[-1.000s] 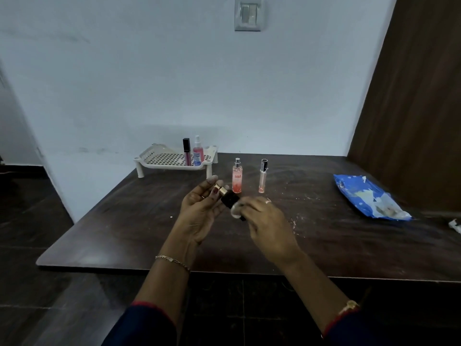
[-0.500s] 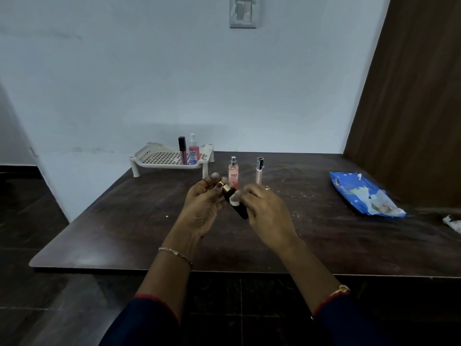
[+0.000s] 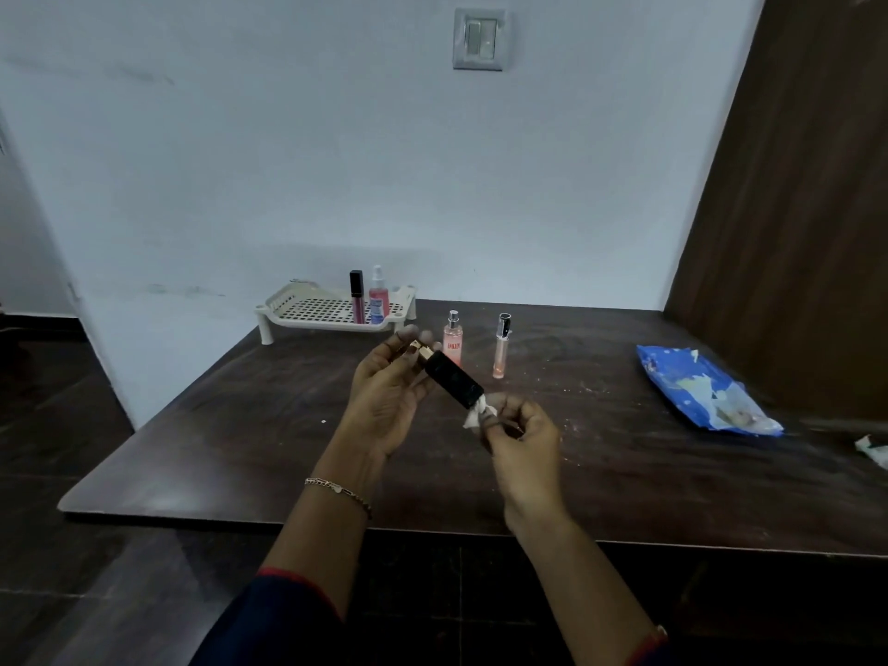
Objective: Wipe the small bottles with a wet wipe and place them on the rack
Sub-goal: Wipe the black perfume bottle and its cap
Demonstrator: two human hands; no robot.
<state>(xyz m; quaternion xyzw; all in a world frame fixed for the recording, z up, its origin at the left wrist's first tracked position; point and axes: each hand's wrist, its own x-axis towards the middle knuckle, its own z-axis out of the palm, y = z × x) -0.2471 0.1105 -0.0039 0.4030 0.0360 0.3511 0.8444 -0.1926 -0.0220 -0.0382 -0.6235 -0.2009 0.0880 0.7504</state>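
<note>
Left fingers (image 3: pixel 400 339) pinch black bottle (image 3: pixel 454 384) cap; right fingers (image 3: pixel 516 408) hold wipe (image 3: pixel 474 414) at base.

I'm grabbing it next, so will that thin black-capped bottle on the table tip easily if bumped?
Probably: the thin bottle stands tall on a narrow base, so a nudge would likely topple it. Its round body might then roll. The clear wall looks smooth, possibly slippery.
</note>
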